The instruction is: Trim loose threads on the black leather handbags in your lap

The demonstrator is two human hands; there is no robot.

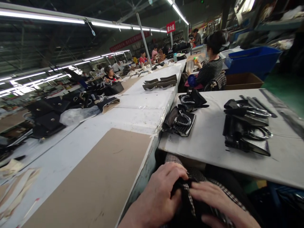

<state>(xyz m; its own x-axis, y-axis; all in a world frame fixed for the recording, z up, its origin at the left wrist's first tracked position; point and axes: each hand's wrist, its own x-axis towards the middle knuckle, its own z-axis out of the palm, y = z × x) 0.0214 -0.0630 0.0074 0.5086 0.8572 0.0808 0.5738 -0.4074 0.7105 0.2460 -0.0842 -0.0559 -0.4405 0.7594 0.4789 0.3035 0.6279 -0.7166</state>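
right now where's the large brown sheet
In the head view, the brown sheet lies at lower left, on the long white table, left of the left hand.

1. Long white table (140, 118): tan board (95, 177) flat on its near part; dark curved pieces (160, 83) in rows farther along.
2. Left side: crumpled clear plastic (78, 116) beside dark bags (48, 122).
3. Far end: teal bottle (175, 57), upright.
4. Person in striped top (210, 72), by the table's right edge, holding up a small yellow-green item (195, 59).
5. Behind that person: blue bin (256, 61); brown bin (243, 80) just below it in view.
6. Overhead: lit tube lights (42, 17); red sign (170, 27), white characters.
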